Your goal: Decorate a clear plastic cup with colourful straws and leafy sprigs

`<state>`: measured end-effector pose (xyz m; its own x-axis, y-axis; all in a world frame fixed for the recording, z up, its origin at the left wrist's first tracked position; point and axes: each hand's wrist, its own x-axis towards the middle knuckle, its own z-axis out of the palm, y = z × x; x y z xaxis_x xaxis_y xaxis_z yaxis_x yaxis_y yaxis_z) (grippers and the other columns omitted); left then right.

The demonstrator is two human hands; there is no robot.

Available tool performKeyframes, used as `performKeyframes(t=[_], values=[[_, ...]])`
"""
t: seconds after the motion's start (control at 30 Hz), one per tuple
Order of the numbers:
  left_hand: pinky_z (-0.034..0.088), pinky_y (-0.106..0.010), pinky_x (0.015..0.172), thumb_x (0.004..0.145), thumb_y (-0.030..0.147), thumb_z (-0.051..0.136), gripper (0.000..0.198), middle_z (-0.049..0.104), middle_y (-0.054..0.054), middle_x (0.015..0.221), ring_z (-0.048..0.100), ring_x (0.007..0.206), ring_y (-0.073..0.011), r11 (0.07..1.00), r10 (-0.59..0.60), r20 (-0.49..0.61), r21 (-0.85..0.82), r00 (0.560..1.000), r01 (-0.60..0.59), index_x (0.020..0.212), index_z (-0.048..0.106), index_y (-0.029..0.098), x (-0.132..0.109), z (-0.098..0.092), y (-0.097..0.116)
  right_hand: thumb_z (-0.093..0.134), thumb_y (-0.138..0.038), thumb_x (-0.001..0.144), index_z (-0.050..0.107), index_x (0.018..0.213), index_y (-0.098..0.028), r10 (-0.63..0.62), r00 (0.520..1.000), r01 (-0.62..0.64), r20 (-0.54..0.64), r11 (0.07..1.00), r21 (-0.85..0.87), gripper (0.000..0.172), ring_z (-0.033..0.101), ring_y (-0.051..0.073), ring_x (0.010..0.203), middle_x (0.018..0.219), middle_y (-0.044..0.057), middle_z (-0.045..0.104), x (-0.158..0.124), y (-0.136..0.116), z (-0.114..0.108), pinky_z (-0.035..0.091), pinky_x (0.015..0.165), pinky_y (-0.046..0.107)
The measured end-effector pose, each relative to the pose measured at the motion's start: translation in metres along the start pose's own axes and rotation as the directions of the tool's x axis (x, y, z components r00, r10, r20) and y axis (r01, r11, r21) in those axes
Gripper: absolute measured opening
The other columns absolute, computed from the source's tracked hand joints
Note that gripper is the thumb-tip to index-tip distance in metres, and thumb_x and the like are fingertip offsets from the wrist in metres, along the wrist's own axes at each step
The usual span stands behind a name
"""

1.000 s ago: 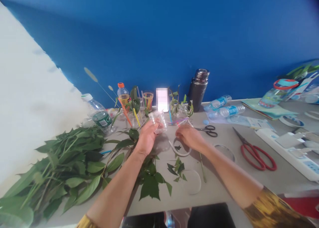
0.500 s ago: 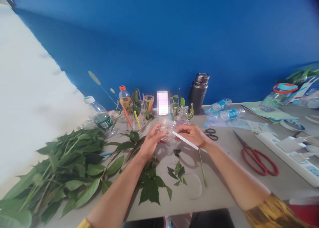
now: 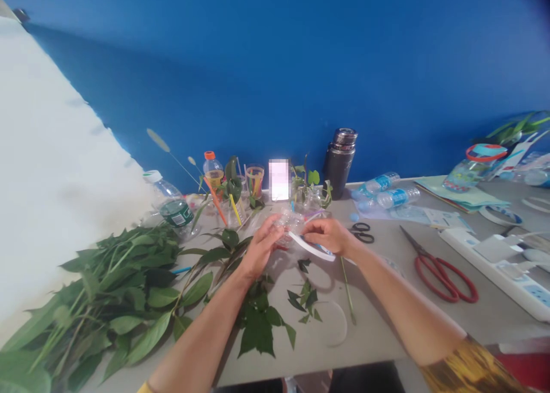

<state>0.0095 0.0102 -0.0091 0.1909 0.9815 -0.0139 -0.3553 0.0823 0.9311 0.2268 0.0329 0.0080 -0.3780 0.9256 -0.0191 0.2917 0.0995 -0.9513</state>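
Note:
My left hand point(image 3: 265, 243) is closed around the side of a clear plastic piece point(image 3: 290, 221) that looks like a cut bottle part. In my right hand point(image 3: 327, 236) is a roll of white tape point(image 3: 310, 248), its curved band seen edge-on with some blue inside the ring. The tape's far end lies close against the clear plastic; whether it sticks there I cannot tell. Below the hands are cut leaf pieces point(image 3: 306, 295), a thin green stem point(image 3: 347, 290) and a leafy sprig point(image 3: 258, 324).
A heap of leafy branches point(image 3: 129, 290) covers the left. Behind stand a green-labelled bottle point(image 3: 176, 209), an orange-capped bottle point(image 3: 213, 172), a lit phone point(image 3: 279, 181) and a dark thermos point(image 3: 340, 166). Right are black scissors point(image 3: 361, 232), red-handled scissors point(image 3: 444, 272) and a power strip point(image 3: 498, 267).
The tape roll has turned in my right hand, showing its curved band and blue inside. My left hand stays on the clear plastic piece.

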Motion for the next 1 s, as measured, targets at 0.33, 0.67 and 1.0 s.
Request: performKeyframes(t=[0.33,0.67,1.0], values=[[0.057,-0.034,0.074,0.068,0.042,0.091,0.074,0.065,-0.010,0.125,0.066,0.102,-0.0264,0.996,0.023,0.033,0.089,0.999,-0.026,0.134,0.062,0.025,-0.002,0.003,0.001,0.071,-0.025,0.074,0.075,0.076,-0.018,0.018,1.000,-0.019,-0.020,0.999,-0.028,0.008,0.068,0.017,0.067,0.072,0.003,0.076,0.000,-0.001,0.000,0.051,0.064,0.028],[0.056,-0.031,0.078,0.071,0.033,0.087,0.057,0.067,-0.007,0.112,0.066,0.099,-0.0232,0.992,0.076,-0.017,0.103,0.997,-0.074,0.123,0.067,0.021,-0.004,0.006,0.005,0.069,-0.026,0.076,0.074,0.075,-0.018,0.024,1.000,-0.024,0.014,0.999,-0.027,0.010,0.064,0.015,0.063,0.070,0.003,0.074,-0.001,0.000,0.000,0.047,0.061,0.026],[0.054,-0.031,0.073,0.074,0.028,0.080,0.040,0.072,-0.007,0.104,0.067,0.081,-0.0191,0.996,0.046,-0.003,-0.075,0.999,-0.046,0.110,0.070,0.016,-0.002,0.005,0.012,0.072,-0.030,0.071,0.070,0.074,-0.018,0.045,0.999,-0.045,-0.001,0.999,0.013,0.012,0.061,0.015,0.059,0.065,0.002,0.071,0.003,0.006,-0.004,0.042,0.053,0.026]])
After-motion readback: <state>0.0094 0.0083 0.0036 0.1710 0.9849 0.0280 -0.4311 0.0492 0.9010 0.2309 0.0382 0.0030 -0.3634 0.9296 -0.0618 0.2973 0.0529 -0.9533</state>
